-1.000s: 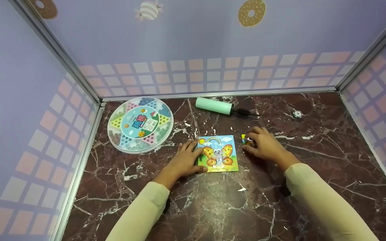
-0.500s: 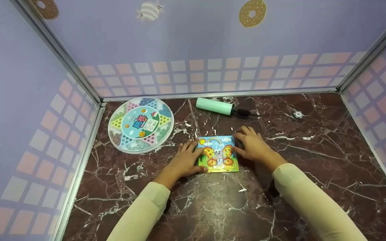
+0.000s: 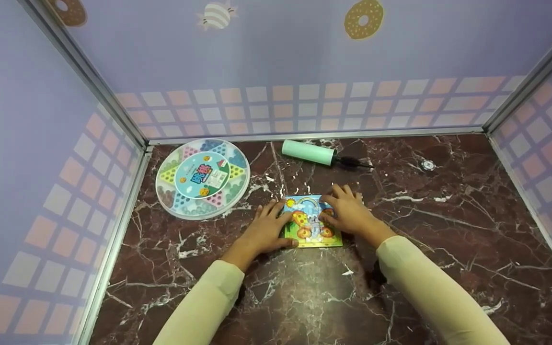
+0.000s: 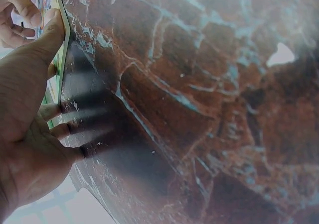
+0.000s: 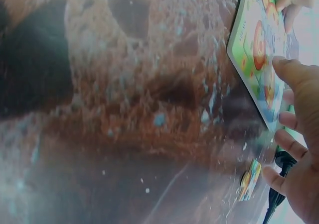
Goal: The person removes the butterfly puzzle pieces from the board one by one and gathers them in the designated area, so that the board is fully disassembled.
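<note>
A square jigsaw puzzle (image 3: pixel 313 235) with a butterfly-winged cartoon animal, a sun and a rainbow lies flat on the dark marbled table. My left hand (image 3: pixel 266 230) rests at its left side, the thumb on its lower left corner and the other fingers spread along the edge. Over the upper right part is my right hand (image 3: pixel 350 211), its thumb (image 5: pixel 289 69) touching the picture and its fingers loosely bent. In the right wrist view a small colourful puzzle piece (image 5: pixel 250 180) lies on the table by the little finger. The head view does not show that piece.
A round Chinese checkers set (image 3: pixel 202 178) stands at the back left. Behind the puzzle lies a mint-green hand pump (image 3: pixel 308 152) with a black nozzle. A small round disc (image 3: pixel 428 165) is at the back right. Patterned panels (image 3: pixel 276 57) enclose the table.
My right hand has moved left, from beside the small piece on the table to over the puzzle's right part. The left hand has stayed on the puzzle's left edge.
</note>
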Motion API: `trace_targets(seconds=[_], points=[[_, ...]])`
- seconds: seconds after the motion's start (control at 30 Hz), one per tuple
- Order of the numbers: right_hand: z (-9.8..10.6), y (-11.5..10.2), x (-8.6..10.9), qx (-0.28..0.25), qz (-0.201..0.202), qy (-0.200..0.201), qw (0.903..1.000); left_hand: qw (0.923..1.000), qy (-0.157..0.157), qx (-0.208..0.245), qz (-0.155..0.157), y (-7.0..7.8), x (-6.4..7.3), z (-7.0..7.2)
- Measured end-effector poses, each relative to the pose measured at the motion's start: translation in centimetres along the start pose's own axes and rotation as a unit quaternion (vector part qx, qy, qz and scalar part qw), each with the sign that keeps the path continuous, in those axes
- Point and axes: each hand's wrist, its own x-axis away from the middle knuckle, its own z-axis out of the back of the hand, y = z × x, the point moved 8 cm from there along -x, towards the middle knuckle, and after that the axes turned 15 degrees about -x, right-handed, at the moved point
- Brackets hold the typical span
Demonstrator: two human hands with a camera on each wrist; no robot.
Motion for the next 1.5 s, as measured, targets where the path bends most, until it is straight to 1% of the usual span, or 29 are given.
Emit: trace_targets(seconds=[0.07, 0.1, 0.17, 0.27, 0.33, 0.4, 0.47, 0.57, 0.63, 0.8, 0.87, 0.97, 1.13, 1.27, 1.33, 1.37, 1.5], points=[[-0.2, -0.1, -0.1, 0.003, -0.002, 0.001, 1.0000, 1.0000, 0.000, 0.003, -0.001, -0.1, -0.1, -0.1], [-0.2, -0.2, -0.1, 0.004, -0.002, 0.002, 1.0000, 0.9999, 0.002, 0.011, -0.001, -0.2, -0.2, -0.3], [-0.4, -0.4, -0.2, 0.006, 0.000, 0.005, 1.0000, 0.9996, 0.007, 0.028, -0.004, -0.7, -0.6, -1.1], [-0.6, -0.7, -0.4, 0.008, 0.004, 0.009, 0.9999, 0.9987, 0.019, 0.046, -0.009, -1.7, -1.5, -2.6], [-0.8, -0.9, -0.5, 0.008, 0.006, 0.012, 0.9999, 0.9984, 0.027, 0.046, -0.015, -2.2, -2.0, -3.5], [-0.9, -0.9, -0.6, 0.007, 0.006, 0.017, 0.9998, 0.9982, 0.035, 0.043, -0.021, -2.4, -2.2, -3.9], [-1.0, -1.0, -0.7, 0.006, 0.005, 0.021, 0.9997, 0.9980, 0.038, 0.044, -0.024, -2.5, -2.3, -4.0], [-1.0, -1.1, -1.0, 0.006, 0.002, 0.025, 0.9997, 0.9983, 0.037, 0.041, -0.019, -2.4, -2.1, -3.7], [-1.0, -1.2, -1.2, 0.005, 0.000, 0.026, 0.9996, 0.9987, 0.028, 0.040, -0.013, -1.9, -1.6, -2.8], [-1.3, -1.4, -1.5, -0.004, -0.011, 0.021, 0.9997, 0.9999, 0.005, 0.013, 0.000, -0.5, -0.1, -0.2], [-1.5, -1.6, -1.7, -0.008, -0.016, 0.015, 0.9997, 1.0000, -0.001, 0.000, 0.002, -0.2, 0.1, 0.2], [-1.8, -1.8, -1.8, -0.007, -0.023, 0.010, 0.9997, 0.9999, -0.005, -0.012, 0.001, 0.1, 0.2, 0.4], [-1.9, -2.1, -2.1, 0.008, -0.028, 0.011, 0.9995, 0.9999, 0.001, -0.013, 0.000, 0.2, 0.0, 0.5], [-2.2, -2.1, -2.4, 0.023, -0.037, 0.001, 0.9991, 1.0000, 0.004, -0.007, -0.003, 0.1, 0.0, 0.5], [-2.4, -2.1, -2.4, 0.033, -0.045, -0.005, 0.9984, 0.9999, 0.014, 0.006, -0.007, -0.5, -0.5, -0.5], [-2.5, -2.1, -2.5, 0.038, -0.048, -0.006, 0.9981, 0.9998, 0.020, 0.000, -0.009, -0.5, -0.5, -0.5], [-2.8, -2.3, -2.5, 0.055, -0.048, -0.005, 0.9973, 0.9987, 0.035, 0.034, -0.014, -1.8, -1.7, -2.8]])
